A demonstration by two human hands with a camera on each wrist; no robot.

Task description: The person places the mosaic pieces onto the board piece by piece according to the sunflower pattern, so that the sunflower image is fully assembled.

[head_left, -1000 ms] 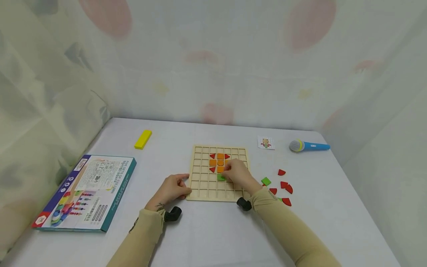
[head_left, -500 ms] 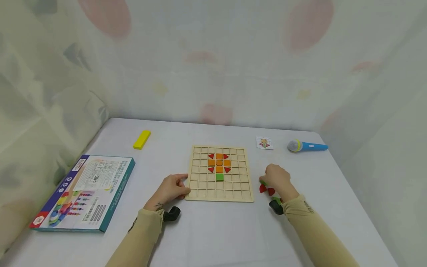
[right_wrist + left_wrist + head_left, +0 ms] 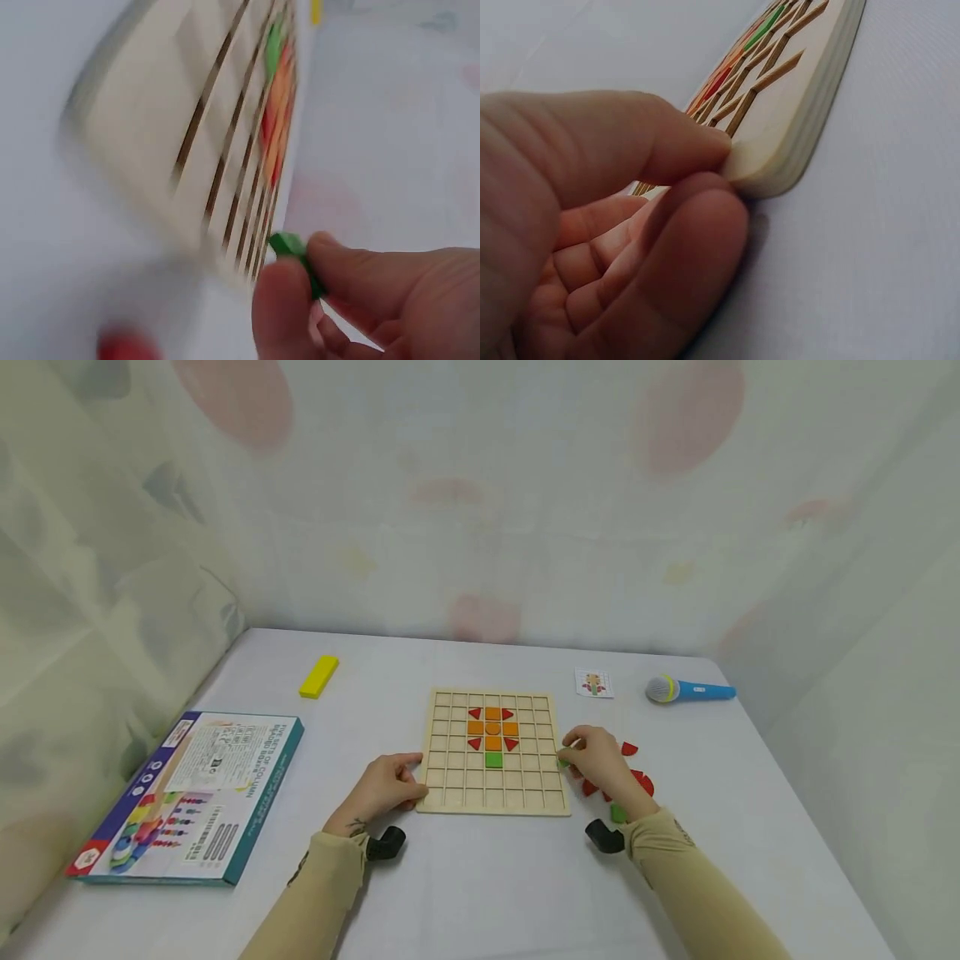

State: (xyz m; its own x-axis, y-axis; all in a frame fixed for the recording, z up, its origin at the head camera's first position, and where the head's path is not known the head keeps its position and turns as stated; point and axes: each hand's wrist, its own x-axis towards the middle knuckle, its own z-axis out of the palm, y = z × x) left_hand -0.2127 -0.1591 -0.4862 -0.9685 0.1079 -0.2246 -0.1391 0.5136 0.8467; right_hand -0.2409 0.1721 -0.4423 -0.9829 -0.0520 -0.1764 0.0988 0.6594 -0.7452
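Observation:
A wooden grid board (image 3: 450,781) lies mid-table, with orange pieces in a cross, red triangles (image 3: 475,744) at its corners and a green square (image 3: 493,760) below. My left hand (image 3: 381,787) holds the board's near left edge; the left wrist view shows thumb and forefinger (image 3: 694,146) against the corner. Between thumb and fingers of my right hand (image 3: 600,762) is pinched a small green square tile (image 3: 295,255), raised beside the board's right edge. Loose red pieces (image 3: 629,748) lie partly hidden under that hand, with another green tile (image 3: 618,813) near the wrist.
A small pattern card (image 3: 594,682) and a blue toy microphone (image 3: 690,689) lie at the back right. A yellow block (image 3: 319,677) is at the back left. A flat printed box (image 3: 187,793) occupies the left side.
My right hand has gone from the board to the loose pieces, then come back left with a green tile. The left hand stays at the board's edge.

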